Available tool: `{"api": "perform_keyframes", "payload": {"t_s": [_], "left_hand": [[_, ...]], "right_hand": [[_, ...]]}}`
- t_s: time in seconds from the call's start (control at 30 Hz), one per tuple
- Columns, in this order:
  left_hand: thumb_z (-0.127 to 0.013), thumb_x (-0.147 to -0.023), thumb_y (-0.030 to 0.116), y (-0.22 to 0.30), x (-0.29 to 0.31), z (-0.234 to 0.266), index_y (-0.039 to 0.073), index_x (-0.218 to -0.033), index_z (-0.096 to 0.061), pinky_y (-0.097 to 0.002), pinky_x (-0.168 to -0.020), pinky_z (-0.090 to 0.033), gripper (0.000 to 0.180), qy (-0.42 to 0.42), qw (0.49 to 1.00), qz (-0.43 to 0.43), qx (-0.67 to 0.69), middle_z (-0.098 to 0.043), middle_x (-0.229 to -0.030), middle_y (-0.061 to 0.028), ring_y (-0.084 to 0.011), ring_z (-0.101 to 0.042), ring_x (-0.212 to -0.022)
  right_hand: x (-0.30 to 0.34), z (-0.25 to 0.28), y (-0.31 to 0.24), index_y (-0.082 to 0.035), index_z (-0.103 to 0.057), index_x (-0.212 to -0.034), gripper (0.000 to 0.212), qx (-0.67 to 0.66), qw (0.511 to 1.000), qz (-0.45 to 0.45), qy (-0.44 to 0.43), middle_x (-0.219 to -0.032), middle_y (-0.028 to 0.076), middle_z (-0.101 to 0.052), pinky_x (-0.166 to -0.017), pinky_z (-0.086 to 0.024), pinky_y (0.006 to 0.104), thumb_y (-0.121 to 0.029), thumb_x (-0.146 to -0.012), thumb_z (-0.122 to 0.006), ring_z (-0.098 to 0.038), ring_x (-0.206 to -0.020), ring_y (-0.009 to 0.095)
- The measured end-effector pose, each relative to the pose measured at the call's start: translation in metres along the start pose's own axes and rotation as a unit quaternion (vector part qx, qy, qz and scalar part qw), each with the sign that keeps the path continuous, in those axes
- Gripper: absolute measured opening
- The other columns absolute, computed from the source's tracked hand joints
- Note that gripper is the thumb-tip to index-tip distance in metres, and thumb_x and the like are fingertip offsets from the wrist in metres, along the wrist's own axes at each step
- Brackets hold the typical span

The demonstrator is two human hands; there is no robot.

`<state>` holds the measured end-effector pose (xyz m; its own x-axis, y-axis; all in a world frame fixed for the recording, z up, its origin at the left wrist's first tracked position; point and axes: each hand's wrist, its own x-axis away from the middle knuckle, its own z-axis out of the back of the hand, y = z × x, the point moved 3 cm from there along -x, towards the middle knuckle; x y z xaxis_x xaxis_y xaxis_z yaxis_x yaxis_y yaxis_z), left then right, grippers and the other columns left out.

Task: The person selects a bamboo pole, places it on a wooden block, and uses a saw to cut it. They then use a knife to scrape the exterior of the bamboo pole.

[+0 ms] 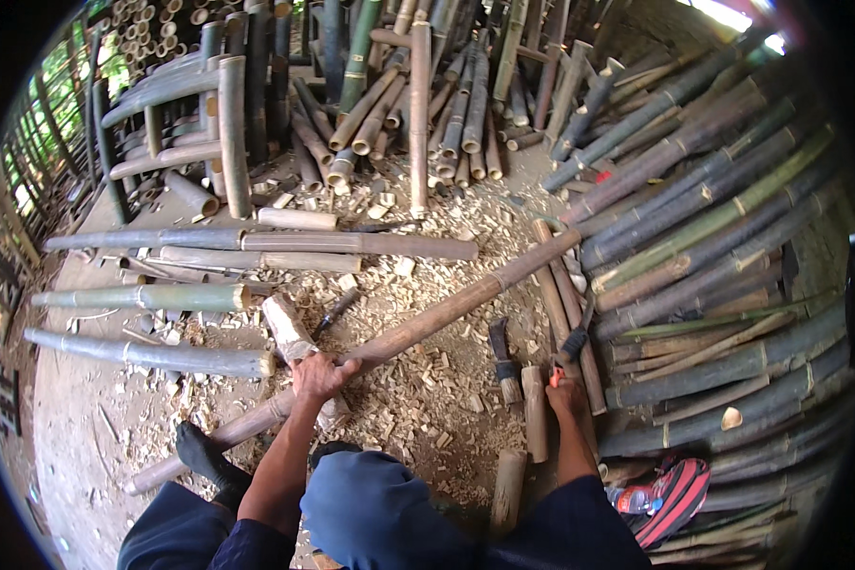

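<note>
A long brown bamboo pole (427, 315) runs slantwise from the lower left to the upper right, resting over a pale chopped wood block (290, 328). My left hand (321, 376) is closed on the pole beside the block, with the thumb along its upper side. On the right, my right hand (567, 399) is closed round a small orange-red thing (556, 376) whose kind I cannot make out. Just beyond it lies a blade with a black handle (572, 346). A billhook (500, 344) with a wooden handle lies left of that hand, near a short bamboo piece (535, 413).
Bamboo poles (703, 209) are stacked on the right, and more poles (152, 353) lie at the left. A bamboo frame (233, 133) stands at the back left. Wood chips (418, 389) litter the floor. A red-and-black bag (679, 503) with a plastic bottle (636, 500) sits at the lower right.
</note>
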<state>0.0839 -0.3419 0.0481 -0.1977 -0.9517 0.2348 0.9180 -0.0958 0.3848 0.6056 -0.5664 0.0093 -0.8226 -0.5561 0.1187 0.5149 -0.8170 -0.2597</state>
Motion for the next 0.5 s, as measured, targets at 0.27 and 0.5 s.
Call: {"api": "perform_keyframes", "payload": {"t_s": [0.27,0.5], "left_hand": [[-0.053,-0.085,0.077,0.005,0.001,0.001,0.015,-0.111,-0.081,-0.0601,-0.112,-0.032,0.072,-0.058,0.998,0.008,0.025,-0.075,-0.115,-0.0188,-0.0340,-0.066,-0.119],[-0.057,-0.082,0.081,0.005,-0.001,0.003,0.016,-0.121,-0.077,-0.0624,-0.115,-0.030,0.078,-0.068,0.995,0.049,0.058,-0.072,-0.123,-0.0206,-0.0356,-0.064,-0.125]], "right_hand": [[0.063,0.074,-0.020,0.000,-0.065,-0.066,0.030,-0.217,0.969,0.065,-0.097,-0.060,0.003,-0.057,-0.057,-0.045,0.0353,-0.027,-0.072,-0.077,-0.054,-0.060,0.012],[0.175,0.090,-0.025,-0.007,-0.064,-0.117,0.030,-0.717,0.676,-0.027,-0.167,-0.095,0.000,-0.066,-0.082,-0.053,0.0316,-0.032,-0.100,-0.062,-0.064,-0.091,0.014]]}}
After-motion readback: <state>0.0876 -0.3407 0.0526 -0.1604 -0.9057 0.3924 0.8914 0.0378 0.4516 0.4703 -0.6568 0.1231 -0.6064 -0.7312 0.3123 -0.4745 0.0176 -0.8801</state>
